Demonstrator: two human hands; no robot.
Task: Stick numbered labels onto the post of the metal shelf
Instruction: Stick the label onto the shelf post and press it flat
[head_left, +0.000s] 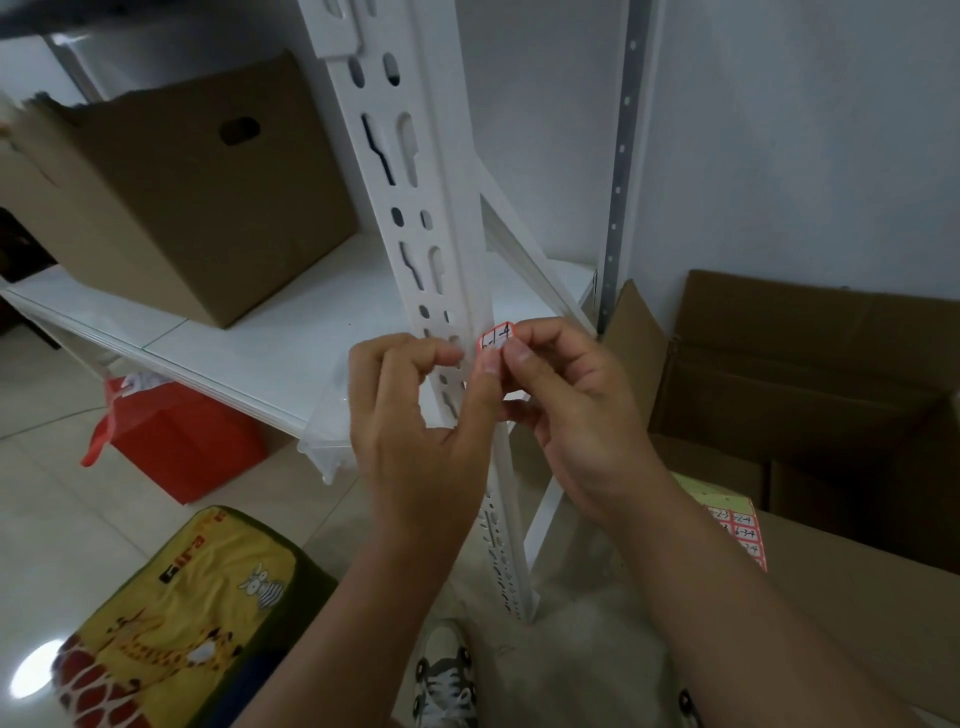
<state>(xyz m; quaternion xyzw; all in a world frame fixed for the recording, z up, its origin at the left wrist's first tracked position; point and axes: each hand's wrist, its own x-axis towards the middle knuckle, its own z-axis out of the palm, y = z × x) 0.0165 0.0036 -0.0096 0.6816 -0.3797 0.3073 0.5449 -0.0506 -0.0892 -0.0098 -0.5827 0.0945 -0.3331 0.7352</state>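
we pinch the label between our left hand and right hand, fingers curled on it, at the near right edge of the post, where it could go on crooked or fold onto itself.

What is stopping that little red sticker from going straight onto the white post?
Nothing visible. The label is pinched between both hands, left hand and right hand, right at the edge of the post. The post's face beside it looks bare, with only its slots nearby.
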